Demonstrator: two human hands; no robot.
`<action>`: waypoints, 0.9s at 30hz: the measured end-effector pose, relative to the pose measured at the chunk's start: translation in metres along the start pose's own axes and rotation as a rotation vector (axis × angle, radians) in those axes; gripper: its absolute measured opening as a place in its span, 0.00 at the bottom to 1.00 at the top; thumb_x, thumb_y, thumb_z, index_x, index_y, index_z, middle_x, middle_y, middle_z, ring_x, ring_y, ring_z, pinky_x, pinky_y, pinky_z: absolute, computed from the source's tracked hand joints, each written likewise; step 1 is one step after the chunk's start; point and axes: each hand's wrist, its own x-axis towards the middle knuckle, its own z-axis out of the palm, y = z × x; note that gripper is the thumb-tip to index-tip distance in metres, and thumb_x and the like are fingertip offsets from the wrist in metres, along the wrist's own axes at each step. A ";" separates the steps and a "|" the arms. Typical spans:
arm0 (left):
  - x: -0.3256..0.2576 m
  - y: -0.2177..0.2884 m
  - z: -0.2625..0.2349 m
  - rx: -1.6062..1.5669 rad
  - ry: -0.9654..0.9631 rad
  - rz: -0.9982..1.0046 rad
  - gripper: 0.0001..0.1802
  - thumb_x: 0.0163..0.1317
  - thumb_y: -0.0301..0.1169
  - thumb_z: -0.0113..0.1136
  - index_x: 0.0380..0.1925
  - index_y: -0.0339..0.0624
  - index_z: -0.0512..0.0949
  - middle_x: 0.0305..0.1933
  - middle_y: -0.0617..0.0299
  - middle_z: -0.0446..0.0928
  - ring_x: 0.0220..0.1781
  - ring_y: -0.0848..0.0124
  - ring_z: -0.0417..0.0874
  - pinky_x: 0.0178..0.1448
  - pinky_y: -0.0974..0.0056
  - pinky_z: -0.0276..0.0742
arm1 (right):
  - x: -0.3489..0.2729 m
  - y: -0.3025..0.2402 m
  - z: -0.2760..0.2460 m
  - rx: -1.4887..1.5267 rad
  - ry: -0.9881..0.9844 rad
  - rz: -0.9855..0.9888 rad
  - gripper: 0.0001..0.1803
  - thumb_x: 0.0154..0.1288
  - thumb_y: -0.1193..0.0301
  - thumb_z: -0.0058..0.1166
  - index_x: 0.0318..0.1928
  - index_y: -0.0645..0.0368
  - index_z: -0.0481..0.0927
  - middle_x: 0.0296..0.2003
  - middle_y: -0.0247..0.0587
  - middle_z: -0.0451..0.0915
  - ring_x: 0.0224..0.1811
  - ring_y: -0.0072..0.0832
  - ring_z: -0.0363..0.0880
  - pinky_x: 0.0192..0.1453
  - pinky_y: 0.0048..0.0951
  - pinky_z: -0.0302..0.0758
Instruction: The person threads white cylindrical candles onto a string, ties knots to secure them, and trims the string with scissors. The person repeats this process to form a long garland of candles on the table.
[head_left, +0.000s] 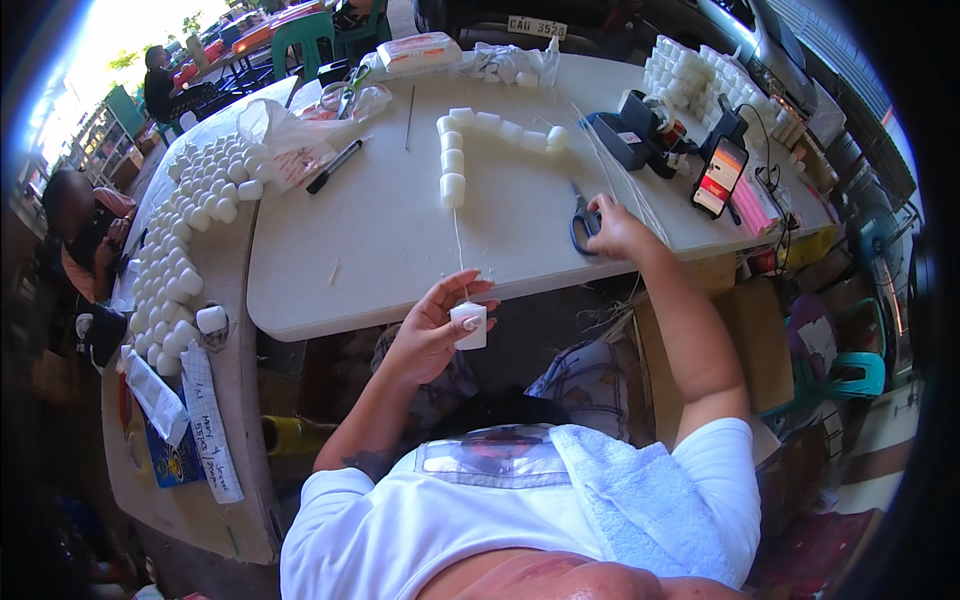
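My left hand (438,325) pinches a short white candle (469,336) just off the table's near edge. A thin wick runs up from this candle to a chain of similar white candles (453,188) lying on the table, which goes away from me and then bends right. At the right, my right hand (622,232) is closed at the handles of a pair of dark blue scissors (578,225) on the tabletop, blades pointing away. Its fingertips partly cover the handles, so how firmly they hold is hard to see.
Many white candles (185,230) cover the left table; others are stacked (690,75) at the far right. Long pale strands (630,190) lie beyond my right hand. A phone on a stand (720,177), a tape dispenser (640,130), a marker (335,167) and a plastic bag (290,140) surround the workspace.
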 end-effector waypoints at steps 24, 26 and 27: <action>0.002 -0.001 -0.014 -0.129 -0.287 -0.093 0.45 0.56 0.26 0.65 0.71 0.40 0.52 0.73 0.49 0.54 0.46 0.62 0.81 0.36 0.65 0.79 | -0.152 -0.044 0.092 1.227 -0.898 -0.278 0.25 0.64 0.55 0.59 0.53 0.57 0.71 0.29 0.27 0.71 0.32 0.18 0.71 0.40 0.23 0.69; 0.001 -0.002 -0.014 -0.165 -0.303 -0.095 0.45 0.56 0.26 0.64 0.71 0.39 0.52 0.73 0.48 0.54 0.46 0.62 0.81 0.36 0.65 0.79 | -0.146 -0.048 0.091 1.214 -0.917 -0.304 0.27 0.63 0.53 0.60 0.53 0.58 0.71 0.29 0.27 0.71 0.31 0.18 0.71 0.39 0.23 0.69; 0.001 -0.003 -0.015 -0.164 -0.302 -0.094 0.45 0.56 0.26 0.64 0.71 0.39 0.52 0.73 0.48 0.54 0.46 0.62 0.81 0.35 0.66 0.79 | -0.142 -0.051 0.090 1.211 -0.917 -0.321 0.28 0.63 0.52 0.60 0.53 0.58 0.71 0.29 0.27 0.71 0.31 0.18 0.70 0.39 0.23 0.69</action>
